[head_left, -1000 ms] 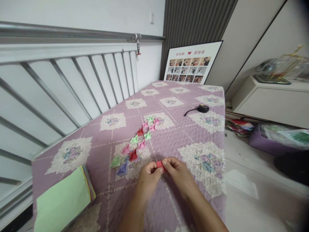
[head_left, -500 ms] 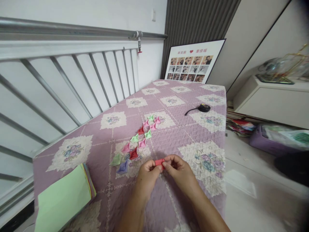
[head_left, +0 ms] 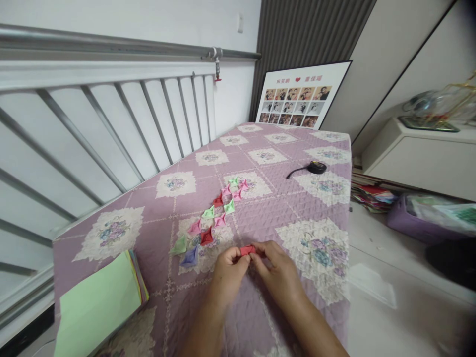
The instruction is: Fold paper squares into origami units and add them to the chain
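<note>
A small folded piece of red paper (head_left: 247, 250) is pinched between both hands above the near part of the cloth. My left hand (head_left: 228, 267) grips its left end between thumb and forefinger. At its right end, my right hand (head_left: 277, 265) has thumb and fingers closed on the paper. Just beyond and to the left, several folded paper pieces stand in two slanting rows: a purple one (head_left: 190, 256) is nearest, with a red one (head_left: 207, 236), a pink one (head_left: 220, 220) and a green one (head_left: 229, 206) farther along.
A stack of coloured paper (head_left: 98, 300), green on top, lies at the near left. A black tape measure (head_left: 317, 167) rests toward the far right of the flowered cloth (head_left: 260, 208). A radiator (head_left: 111, 139) runs along the left, and a photo board (head_left: 301, 96) leans behind.
My right fingers have shifted slightly on the red paper, which stays in both hands. The whole view has moved a little; the things on the cloth stay put.
</note>
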`<action>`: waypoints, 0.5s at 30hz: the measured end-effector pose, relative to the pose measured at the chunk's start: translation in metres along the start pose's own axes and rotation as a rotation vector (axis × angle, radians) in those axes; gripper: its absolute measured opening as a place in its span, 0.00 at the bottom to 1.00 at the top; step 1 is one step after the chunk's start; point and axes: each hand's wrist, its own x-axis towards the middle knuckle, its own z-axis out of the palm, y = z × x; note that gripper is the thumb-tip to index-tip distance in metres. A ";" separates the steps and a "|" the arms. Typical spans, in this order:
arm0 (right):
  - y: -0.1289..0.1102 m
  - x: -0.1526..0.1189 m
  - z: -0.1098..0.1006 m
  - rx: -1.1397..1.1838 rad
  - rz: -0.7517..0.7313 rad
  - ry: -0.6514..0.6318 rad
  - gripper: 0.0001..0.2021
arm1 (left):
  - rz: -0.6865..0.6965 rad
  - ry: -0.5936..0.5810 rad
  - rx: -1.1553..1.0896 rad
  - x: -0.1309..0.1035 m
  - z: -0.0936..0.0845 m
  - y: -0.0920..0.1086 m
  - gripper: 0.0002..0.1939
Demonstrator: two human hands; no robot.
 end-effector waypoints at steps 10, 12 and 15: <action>-0.004 0.000 0.002 0.008 -0.013 -0.022 0.04 | -0.016 -0.003 -0.053 -0.001 0.000 0.001 0.07; -0.004 0.000 0.002 -0.045 -0.085 -0.009 0.04 | -0.025 0.000 -0.071 -0.001 0.000 -0.001 0.07; -0.003 -0.002 0.004 -0.144 -0.242 0.035 0.05 | -0.041 0.015 -0.091 -0.001 0.000 -0.001 0.07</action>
